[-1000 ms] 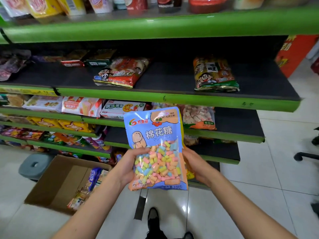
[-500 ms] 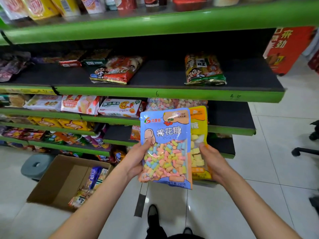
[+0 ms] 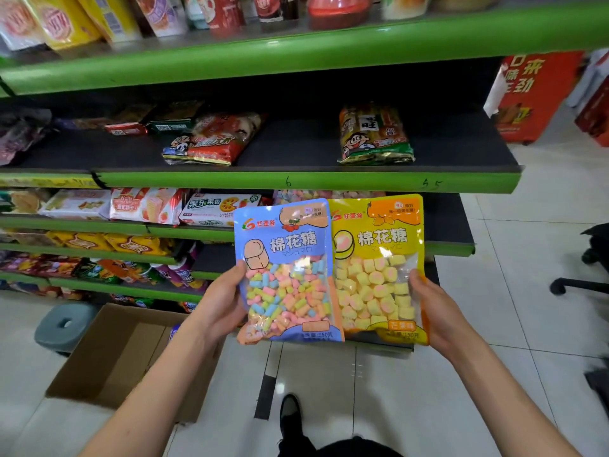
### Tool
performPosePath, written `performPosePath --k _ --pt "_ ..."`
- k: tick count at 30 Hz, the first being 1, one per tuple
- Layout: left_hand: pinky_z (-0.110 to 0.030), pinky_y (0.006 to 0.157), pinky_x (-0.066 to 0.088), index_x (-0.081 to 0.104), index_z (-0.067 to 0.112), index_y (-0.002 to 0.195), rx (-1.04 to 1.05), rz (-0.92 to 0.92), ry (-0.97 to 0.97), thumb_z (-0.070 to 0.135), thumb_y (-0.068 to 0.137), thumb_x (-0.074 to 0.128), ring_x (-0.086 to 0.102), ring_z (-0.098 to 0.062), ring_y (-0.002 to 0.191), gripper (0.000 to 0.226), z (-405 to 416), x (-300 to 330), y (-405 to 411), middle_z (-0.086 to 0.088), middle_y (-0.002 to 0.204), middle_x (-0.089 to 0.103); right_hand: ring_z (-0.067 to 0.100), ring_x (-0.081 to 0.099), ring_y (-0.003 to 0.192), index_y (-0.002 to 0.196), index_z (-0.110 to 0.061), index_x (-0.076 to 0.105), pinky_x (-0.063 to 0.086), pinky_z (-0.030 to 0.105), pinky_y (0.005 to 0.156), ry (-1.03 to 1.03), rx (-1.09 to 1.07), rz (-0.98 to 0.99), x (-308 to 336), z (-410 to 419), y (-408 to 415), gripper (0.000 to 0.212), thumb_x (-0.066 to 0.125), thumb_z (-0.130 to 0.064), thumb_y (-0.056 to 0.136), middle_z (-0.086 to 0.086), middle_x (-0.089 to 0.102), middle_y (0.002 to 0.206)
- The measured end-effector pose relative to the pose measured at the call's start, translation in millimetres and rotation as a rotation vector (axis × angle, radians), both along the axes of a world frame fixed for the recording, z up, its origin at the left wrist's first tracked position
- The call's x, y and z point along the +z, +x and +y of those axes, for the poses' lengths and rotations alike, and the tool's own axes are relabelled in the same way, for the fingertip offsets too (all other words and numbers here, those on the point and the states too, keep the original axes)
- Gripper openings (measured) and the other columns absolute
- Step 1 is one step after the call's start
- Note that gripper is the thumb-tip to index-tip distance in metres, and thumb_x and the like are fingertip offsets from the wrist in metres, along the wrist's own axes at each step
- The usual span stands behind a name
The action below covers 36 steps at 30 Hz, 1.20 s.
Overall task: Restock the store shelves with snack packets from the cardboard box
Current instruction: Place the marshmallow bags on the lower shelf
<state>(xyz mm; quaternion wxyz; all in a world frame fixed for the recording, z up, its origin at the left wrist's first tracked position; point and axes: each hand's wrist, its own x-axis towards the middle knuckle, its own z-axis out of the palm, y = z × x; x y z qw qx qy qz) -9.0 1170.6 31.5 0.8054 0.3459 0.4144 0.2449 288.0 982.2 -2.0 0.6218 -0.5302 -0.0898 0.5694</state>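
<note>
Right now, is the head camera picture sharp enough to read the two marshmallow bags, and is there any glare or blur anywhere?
Head view: the blue packet and yellow packet are sharp, their large print legible; small glare spots sit on their clear windows; the top shelf bows from wide-angle distortion and its goods look soft; the floor reflects light, and the right edge is smeared.

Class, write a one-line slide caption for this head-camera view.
Left hand holds a blue marshmallow packet, right hand a yellow marshmallow packet, before green store shelves.
</note>
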Motion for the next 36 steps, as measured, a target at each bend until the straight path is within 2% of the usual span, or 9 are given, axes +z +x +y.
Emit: performPosePath --k 4,7,10,16,20,25,29,32,36 --pt "-0.050 0.094 0.057 0.056 0.014 0.138 -0.032 0.016 0.092 0.040 0.106 0.036 0.059 -0.038 0.127 0.046 6.6 4.8 -8.8 -0.015 0.138 0.062 0.037 0.071 0.104 0.124 -0.016 0.064 0.061 0.047 0.070 0.018 0.006 0.042 0.0 -7.2 0.9 0.036 0.042 -0.035 0.104 0.016 0.073 0.117" --pt "-0.047 0.088 0.059 0.059 0.016 0.136 -0.034 0.024 0.125 0.042 0.105 0.038 0.062 -0.036 0.123 0.045 5.7 8.3 -10.1 -0.014 0.136 0.064 0.037 0.071 0.103 0.125 -0.014 0.064 0.061 0.045 0.069 0.020 0.008 0.029 -0.8 -11.9 2.4 0.035 0.042 -0.032 0.105 0.016 0.072 0.117" --pt "-0.048 0.084 0.060 0.064 0.018 0.130 -0.004 -0.008 0.112 0.043 0.102 0.043 0.064 -0.035 0.121 0.043 4.0 10.1 -10.9 -0.014 0.134 0.065 0.036 0.072 0.102 0.123 -0.015 0.065 0.061 0.044 0.068 0.018 0.001 0.004 -0.9 -14.3 4.0 0.033 0.042 -0.031 0.105 0.016 0.073 0.116" --pt "-0.056 0.096 0.054 0.058 0.019 0.138 0.007 -0.039 0.075 0.040 0.107 0.037 0.059 -0.037 0.128 0.043 7.3 6.1 -15.9 -0.015 0.141 0.060 0.036 0.072 0.103 0.122 -0.018 0.066 0.061 0.046 0.070 0.038 0.003 -0.038 3.1 -17.1 7.1 0.035 0.048 -0.036 0.098 0.014 0.073 0.118" --pt "-0.053 0.092 0.056 0.062 0.019 0.135 -0.029 -0.060 0.084 0.042 0.102 0.046 0.058 -0.038 0.129 0.043 7.2 8.3 -14.9 -0.015 0.141 0.060 0.038 0.071 0.103 0.123 -0.016 0.066 0.061 0.051 0.071 0.039 -0.010 -0.063 6.2 -18.7 11.9 0.038 0.050 -0.038 0.095 0.016 0.072 0.118" --pt "-0.052 0.089 0.057 0.053 0.018 0.142 -0.016 -0.049 0.069 0.044 0.104 0.040 0.059 -0.037 0.127 0.048 6.5 8.7 -14.2 -0.015 0.141 0.060 0.038 0.070 0.105 0.129 -0.017 0.062 0.060 0.049 0.070 0.055 0.011 -0.055 8.2 -19.9 18.7 0.034 0.043 -0.030 0.104 0.016 0.070 0.122" --pt "-0.053 0.089 0.057 0.054 0.019 0.141 0.005 -0.035 0.052 0.043 0.106 0.036 0.060 -0.036 0.126 0.046 4.7 9.2 -13.5 -0.014 0.139 0.062 0.037 0.068 0.111 0.137 -0.019 0.056 0.060 0.050 0.075 0.092 0.034 -0.060 12.7 -16.1 20.1 0.036 0.043 -0.023 0.104 0.013 0.068 0.127" --pt "-0.053 0.088 0.058 0.053 0.018 0.141 0.023 -0.031 0.031 0.043 0.107 0.034 0.061 -0.037 0.125 0.047 3.7 8.1 -14.0 -0.015 0.139 0.062 0.036 0.068 0.112 0.136 -0.020 0.057 0.060 0.050 0.076 0.104 0.034 -0.068 16.0 -11.8 18.2 0.034 0.043 -0.023 0.105 0.013 0.069 0.127" --pt "-0.058 0.099 0.050 0.051 0.019 0.144 0.036 -0.022 0.009 0.044 0.107 0.033 0.059 -0.038 0.128 0.048 5.7 6.0 -16.0 -0.015 0.140 0.060 0.034 0.070 0.108 0.130 -0.023 0.060 0.061 0.049 0.074 0.097 0.023 -0.058 19.2 -8.1 14.2 0.031 0.043 -0.022 0.105 0.011 0.071 0.123"
